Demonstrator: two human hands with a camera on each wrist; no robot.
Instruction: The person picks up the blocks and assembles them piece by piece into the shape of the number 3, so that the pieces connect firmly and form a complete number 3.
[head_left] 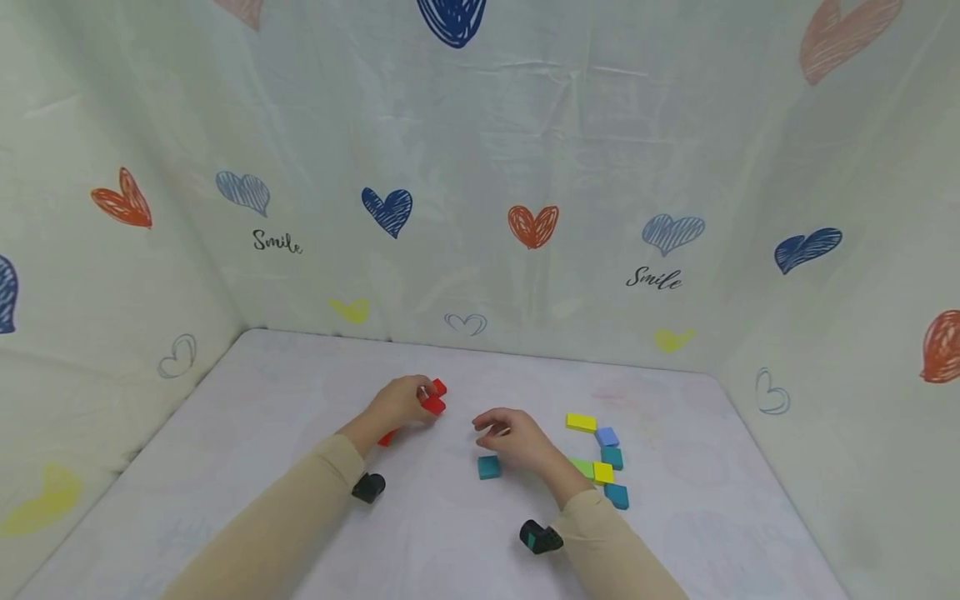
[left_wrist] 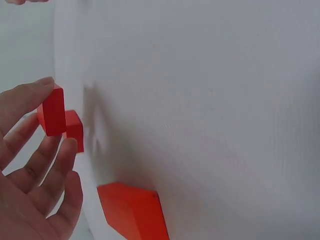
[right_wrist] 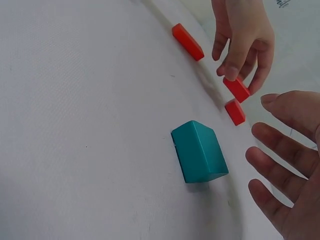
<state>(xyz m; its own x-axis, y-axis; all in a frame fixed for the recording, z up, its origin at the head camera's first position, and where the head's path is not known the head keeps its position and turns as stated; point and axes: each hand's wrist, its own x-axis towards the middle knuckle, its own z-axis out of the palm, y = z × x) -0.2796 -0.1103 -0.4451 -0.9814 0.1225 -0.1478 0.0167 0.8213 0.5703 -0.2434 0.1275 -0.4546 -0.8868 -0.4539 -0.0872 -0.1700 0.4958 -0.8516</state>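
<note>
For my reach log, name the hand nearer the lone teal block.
Right hand, close beside the teal block; the left hand is farther off, forward and leftward of it.

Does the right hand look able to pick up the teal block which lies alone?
Probably yes: the right hand is empty and close to the teal block, and nothing shows between the block and the fingers. The left hand, holding a red block, is off to the side.
</note>
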